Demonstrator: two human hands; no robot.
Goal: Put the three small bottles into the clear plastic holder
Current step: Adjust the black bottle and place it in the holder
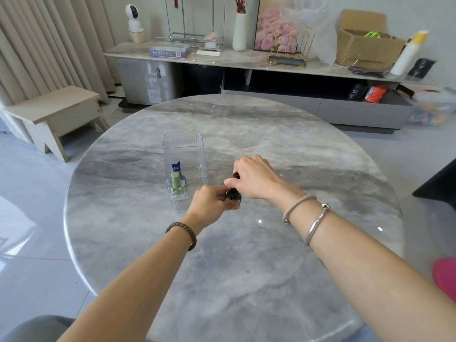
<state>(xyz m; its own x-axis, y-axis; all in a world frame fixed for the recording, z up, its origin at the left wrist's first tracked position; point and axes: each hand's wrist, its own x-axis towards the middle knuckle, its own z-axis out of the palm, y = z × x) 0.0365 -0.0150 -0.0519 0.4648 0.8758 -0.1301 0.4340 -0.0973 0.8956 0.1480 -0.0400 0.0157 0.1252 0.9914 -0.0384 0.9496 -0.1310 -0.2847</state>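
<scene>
A clear ribbed plastic holder [183, 141] stands on the round marble table [246, 255]. Inside its near end stand a green bottle [177, 183] and, just behind it, a blue bottle with a dark blue cap [176, 167]. Just right of the holder's near corner, a small black bottle [233, 195] is gripped by both hands. My left hand [209, 203] holds its lower body. My right hand [254, 178] closes over its black cap from above. Much of the black bottle is hidden by my fingers.
A wooden stool [54, 112] stands on the floor to the left. A long sideboard [246, 62] behind the table carries a vase, a gold rack, a cardboard box and other items. A pink object [446, 277] shows at the right edge.
</scene>
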